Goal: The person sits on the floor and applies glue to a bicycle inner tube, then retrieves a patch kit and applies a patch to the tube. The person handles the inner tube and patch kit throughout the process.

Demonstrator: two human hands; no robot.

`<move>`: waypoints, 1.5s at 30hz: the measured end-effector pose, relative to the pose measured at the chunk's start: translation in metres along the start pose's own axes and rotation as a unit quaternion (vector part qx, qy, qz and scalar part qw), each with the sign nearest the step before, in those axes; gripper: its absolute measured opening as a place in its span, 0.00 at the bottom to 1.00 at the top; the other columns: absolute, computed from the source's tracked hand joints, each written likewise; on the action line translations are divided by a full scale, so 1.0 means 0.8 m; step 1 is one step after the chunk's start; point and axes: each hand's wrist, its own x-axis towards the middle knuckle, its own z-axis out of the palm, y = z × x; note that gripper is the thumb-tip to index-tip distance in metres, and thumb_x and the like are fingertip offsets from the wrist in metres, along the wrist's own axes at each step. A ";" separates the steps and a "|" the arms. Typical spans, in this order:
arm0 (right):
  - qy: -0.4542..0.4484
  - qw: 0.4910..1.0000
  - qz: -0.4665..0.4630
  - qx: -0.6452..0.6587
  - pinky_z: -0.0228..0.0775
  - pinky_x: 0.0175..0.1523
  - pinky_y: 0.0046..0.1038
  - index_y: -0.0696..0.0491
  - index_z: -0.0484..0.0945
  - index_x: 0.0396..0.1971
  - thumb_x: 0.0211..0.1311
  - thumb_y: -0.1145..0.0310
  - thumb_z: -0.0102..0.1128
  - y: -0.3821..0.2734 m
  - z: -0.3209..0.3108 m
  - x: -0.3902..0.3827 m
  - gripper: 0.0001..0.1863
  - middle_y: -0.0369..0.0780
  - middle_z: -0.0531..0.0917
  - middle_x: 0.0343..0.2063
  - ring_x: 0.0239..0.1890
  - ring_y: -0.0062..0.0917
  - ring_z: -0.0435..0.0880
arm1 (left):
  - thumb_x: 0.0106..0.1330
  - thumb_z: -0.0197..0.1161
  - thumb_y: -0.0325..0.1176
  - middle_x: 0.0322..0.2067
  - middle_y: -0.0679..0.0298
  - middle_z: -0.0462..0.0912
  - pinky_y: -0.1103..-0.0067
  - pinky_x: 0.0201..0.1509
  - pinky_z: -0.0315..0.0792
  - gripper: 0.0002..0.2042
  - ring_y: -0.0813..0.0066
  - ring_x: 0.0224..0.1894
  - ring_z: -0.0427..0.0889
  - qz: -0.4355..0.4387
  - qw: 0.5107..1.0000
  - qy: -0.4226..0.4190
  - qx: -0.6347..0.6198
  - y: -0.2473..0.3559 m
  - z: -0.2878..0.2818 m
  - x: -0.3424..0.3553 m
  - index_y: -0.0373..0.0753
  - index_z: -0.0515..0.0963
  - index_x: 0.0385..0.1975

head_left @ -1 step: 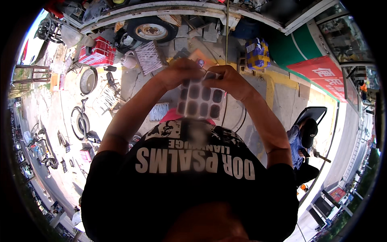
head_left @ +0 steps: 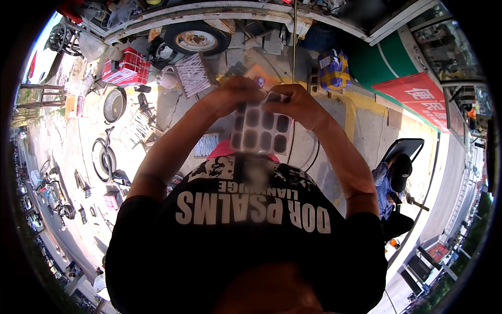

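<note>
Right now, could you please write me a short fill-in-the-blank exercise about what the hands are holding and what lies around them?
1. Both hands, left and right, hold a sheet of dark ____ patches.
2. The car wheel lies near the ____ edge of the picture.
3. The red crate is on the person's ____ side.
4. A seated person in a dark cap is on the ____ side.

Missing words: rounded; top; left; right

Single head-worn fisheye view, looking steeply down over the wearer's chest and raised forearms, very near the body, paved ground far below (straight edges bowing toward the rim)
</note>
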 end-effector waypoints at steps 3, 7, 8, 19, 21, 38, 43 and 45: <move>0.040 0.998 0.016 -0.043 0.69 0.30 0.16 0.56 0.80 0.37 0.52 0.73 0.66 -0.005 0.002 -0.003 0.11 0.33 0.81 0.28 0.27 0.13 0.78 | 0.65 0.58 0.28 0.27 0.68 0.79 0.85 0.34 0.68 0.05 0.85 0.29 0.75 -0.013 0.999 0.029 -0.033 -0.009 -0.002 0.003 0.33 0.78 0.34; 0.070 0.988 0.030 0.131 0.74 0.35 0.19 0.56 0.76 0.46 0.54 0.74 0.65 0.010 -0.006 0.002 0.18 0.34 0.81 0.33 0.33 0.16 0.81 | 0.65 0.58 0.30 0.28 0.69 0.78 0.85 0.34 0.69 0.07 0.86 0.30 0.74 -0.034 0.998 0.044 0.018 0.004 -0.003 0.003 0.33 0.77 0.35; 0.040 0.968 0.046 0.242 0.74 0.37 0.20 0.55 0.75 0.46 0.54 0.74 0.65 0.016 -0.003 0.001 0.18 0.34 0.81 0.34 0.33 0.17 0.81 | 0.65 0.58 0.31 0.28 0.70 0.78 0.85 0.34 0.69 0.07 0.87 0.30 0.74 -0.033 0.998 0.050 0.028 0.007 -0.002 0.005 0.34 0.77 0.36; 0.017 0.870 -0.037 0.491 0.77 0.45 0.27 0.55 0.74 0.47 0.61 0.70 0.59 0.061 0.002 -0.005 0.15 0.38 0.82 0.39 0.40 0.24 0.83 | 0.61 0.49 0.65 0.62 0.56 0.64 0.66 0.65 0.60 0.42 0.62 0.63 0.65 -0.064 0.975 -0.018 -0.213 -0.040 0.009 0.004 0.39 0.52 0.67; 0.046 0.875 -0.021 0.481 0.77 0.44 0.27 0.55 0.75 0.46 0.61 0.70 0.59 0.072 -0.001 -0.002 0.14 0.37 0.82 0.38 0.39 0.24 0.83 | 0.62 0.48 0.63 0.61 0.56 0.65 0.66 0.65 0.60 0.40 0.63 0.62 0.66 -0.064 0.987 -0.035 -0.146 -0.052 0.020 0.009 0.38 0.54 0.66; 0.278 0.947 -0.010 0.159 0.69 0.22 0.20 0.57 0.79 0.36 0.57 0.66 0.57 0.061 0.025 -0.004 0.11 0.35 0.82 0.26 0.23 0.18 0.80 | 0.64 0.59 0.39 0.35 0.65 0.79 0.82 0.36 0.72 0.16 0.81 0.36 0.76 -0.047 0.977 0.210 0.012 -0.024 0.070 0.017 0.35 0.75 0.46; 0.271 0.953 -0.028 0.135 0.71 0.25 0.21 0.58 0.79 0.39 0.58 0.67 0.56 0.052 0.021 -0.012 0.12 0.36 0.82 0.27 0.25 0.18 0.80 | 0.64 0.60 0.38 0.33 0.65 0.79 0.82 0.32 0.72 0.15 0.80 0.32 0.76 -0.009 0.976 0.207 0.064 -0.030 0.057 0.020 0.35 0.75 0.45; 0.292 0.952 -0.028 0.091 0.71 0.26 0.21 0.58 0.78 0.40 0.58 0.68 0.56 0.054 0.020 -0.013 0.13 0.36 0.82 0.27 0.26 0.18 0.81 | 0.63 0.60 0.38 0.33 0.65 0.78 0.82 0.34 0.73 0.16 0.79 0.33 0.77 0.008 0.972 0.198 0.127 -0.030 0.054 0.022 0.36 0.75 0.46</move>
